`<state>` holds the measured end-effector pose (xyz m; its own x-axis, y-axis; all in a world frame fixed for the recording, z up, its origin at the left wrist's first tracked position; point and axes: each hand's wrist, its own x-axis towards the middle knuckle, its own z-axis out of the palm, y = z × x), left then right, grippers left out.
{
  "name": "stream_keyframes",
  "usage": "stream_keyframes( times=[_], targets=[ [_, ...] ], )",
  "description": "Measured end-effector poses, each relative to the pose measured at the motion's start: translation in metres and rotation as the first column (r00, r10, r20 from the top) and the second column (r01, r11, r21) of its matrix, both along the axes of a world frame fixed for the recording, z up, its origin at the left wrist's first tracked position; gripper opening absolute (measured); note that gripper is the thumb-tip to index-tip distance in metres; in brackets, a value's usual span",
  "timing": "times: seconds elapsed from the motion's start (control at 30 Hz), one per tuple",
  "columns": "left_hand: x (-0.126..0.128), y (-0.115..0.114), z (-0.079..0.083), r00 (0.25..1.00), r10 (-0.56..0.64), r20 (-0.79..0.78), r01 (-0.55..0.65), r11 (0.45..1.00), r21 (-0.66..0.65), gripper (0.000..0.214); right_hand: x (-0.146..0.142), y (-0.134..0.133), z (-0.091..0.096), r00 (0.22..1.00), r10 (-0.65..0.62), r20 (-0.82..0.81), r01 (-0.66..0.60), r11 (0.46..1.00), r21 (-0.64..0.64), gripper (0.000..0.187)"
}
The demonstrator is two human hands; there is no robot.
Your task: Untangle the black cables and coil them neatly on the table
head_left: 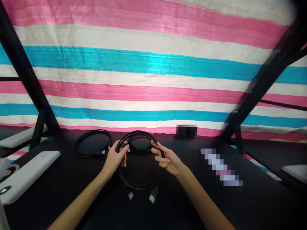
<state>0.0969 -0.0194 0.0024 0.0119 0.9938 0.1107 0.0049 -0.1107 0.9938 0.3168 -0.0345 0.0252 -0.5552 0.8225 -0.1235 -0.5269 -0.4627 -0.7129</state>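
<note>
A black cable [141, 187] wound into a round coil is held up between my two hands, its loop facing me. My left hand [116, 156] grips the coil's left side, thumb across the strands. On the right side, my right hand [168, 158] has its fingers curled round the strands. A plug with a pale metal end [153, 195] hangs at the bottom of the loop, and a smaller pale connector tip [130, 195] shows left of it. Behind the held loop lies another black cable coil [141, 149], partly hidden by the loop and my hands.
Another coiled black cable [93, 155] lies on the black table [96, 210] at the left. White elongated devices [31, 175] rest at the left edge. A blurred-out dark box [187, 131] and a blurred-out strip [221, 167] are on the right. Black frame posts [259, 80] flank a striped sheet.
</note>
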Motion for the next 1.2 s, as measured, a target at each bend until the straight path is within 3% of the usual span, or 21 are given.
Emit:
stream_keyframes(
  times=[0.23,0.4,0.67,0.93,1.1,1.2],
  targets=[
    [-0.005,0.005,-0.005,0.962,0.046,-0.269,-0.017,0.994,0.108,0.030,-0.010,-0.004,-0.006,0.983,0.047,0.175,-0.058,0.997,0.059,0.024],
    [-0.006,0.003,-0.009,0.911,0.056,-0.408,0.017,0.985,0.172,0.026,-0.019,-0.007,-0.010,0.932,-0.094,0.350,0.030,0.982,0.184,0.031],
    [-0.005,-0.002,-0.006,0.857,0.037,-0.513,0.080,0.976,0.203,0.027,-0.026,-0.009,-0.016,0.771,-0.335,0.542,0.116,0.910,0.398,0.037],
    [-0.006,-0.001,-0.007,0.855,0.019,-0.518,0.090,0.979,0.185,0.034,-0.027,-0.006,-0.027,0.483,-0.616,0.623,0.032,0.723,0.690,0.034],
    [-0.008,0.002,-0.012,0.858,0.015,-0.513,0.090,0.980,0.179,0.039,-0.024,-0.008,-0.029,0.195,-0.779,0.596,-0.208,0.561,0.802,0.038],
    [-0.007,0.001,-0.011,0.827,-0.004,-0.562,0.127,0.975,0.180,0.039,-0.023,-0.008,-0.028,0.134,-0.808,0.574,-0.290,0.522,0.802,0.039]
  ],
)
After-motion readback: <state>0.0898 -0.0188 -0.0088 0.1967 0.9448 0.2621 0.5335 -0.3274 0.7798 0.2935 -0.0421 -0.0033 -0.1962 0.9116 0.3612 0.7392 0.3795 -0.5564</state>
